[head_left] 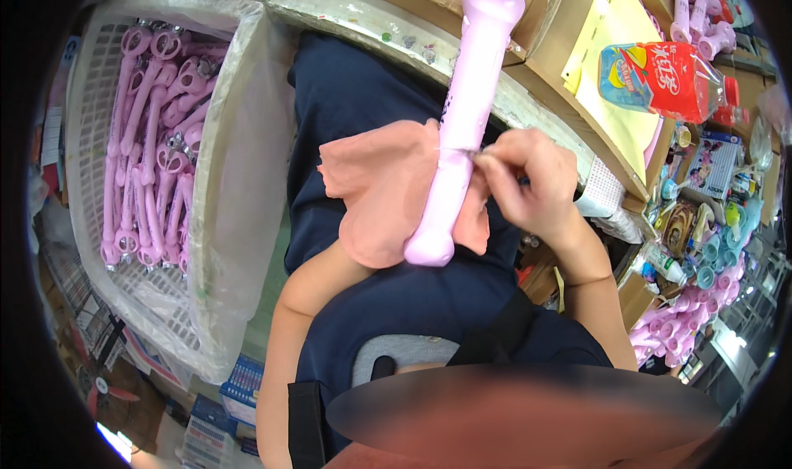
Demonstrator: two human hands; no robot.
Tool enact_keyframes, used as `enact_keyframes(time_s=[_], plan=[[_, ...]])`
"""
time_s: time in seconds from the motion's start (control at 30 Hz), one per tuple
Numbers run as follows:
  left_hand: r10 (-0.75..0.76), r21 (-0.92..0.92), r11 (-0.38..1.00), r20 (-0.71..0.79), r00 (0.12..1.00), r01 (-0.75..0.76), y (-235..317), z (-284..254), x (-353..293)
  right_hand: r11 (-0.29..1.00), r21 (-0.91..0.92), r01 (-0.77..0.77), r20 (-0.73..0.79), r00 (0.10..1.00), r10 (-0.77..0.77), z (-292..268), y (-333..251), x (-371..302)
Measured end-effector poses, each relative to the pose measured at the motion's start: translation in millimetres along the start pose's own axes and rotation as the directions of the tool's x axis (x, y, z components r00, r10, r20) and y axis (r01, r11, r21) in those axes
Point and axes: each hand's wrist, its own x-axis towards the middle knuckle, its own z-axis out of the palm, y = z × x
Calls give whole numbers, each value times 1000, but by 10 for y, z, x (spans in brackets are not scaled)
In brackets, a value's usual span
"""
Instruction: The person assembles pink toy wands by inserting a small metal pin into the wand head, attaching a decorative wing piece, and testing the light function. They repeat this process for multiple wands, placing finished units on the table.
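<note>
A long pink plastic toy handle point(466, 114) stands tilted over my lap, its rounded end low. My left hand point(388, 193) is hidden under a peach cloth point(371, 180) that wraps the handle's lower part. My right hand point(528, 180) pinches a small thin metal tool or pin against the handle's side, at about mid-length.
A white plastic basket point(223, 180) lined with clear film sits at my left, holding several pink handle parts point(153, 139). A workbench edge point(396, 36) runs ahead. At right lie yellow paper point(610, 48), a plastic bottle point(660, 77), and more pink and teal parts point(693, 304).
</note>
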Motion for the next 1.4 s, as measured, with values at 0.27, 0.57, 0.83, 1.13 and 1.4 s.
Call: enact_keyframes(time_s=[0.27,0.57,0.83,1.13,1.4], plan=[[77,199,977,17,997,-78,24,-7,37,989,-86,-120,-81,990,113,0,20,-6],[15,123,992,36,999,-19,-15,-31,13,998,-63,-11,-81,997,6,15,4,-7],[16,121,992,63,998,-24,-24,-38,9,999,-45,29,-53,998,-32,13,13,-16],[-16,101,995,106,994,6,13,-29,7,994,-110,28,-84,996,-37,24,13,31],[-170,-9,985,130,977,173,19,-128,-38,996,-82,-39,-83,996,32,35,30,19]])
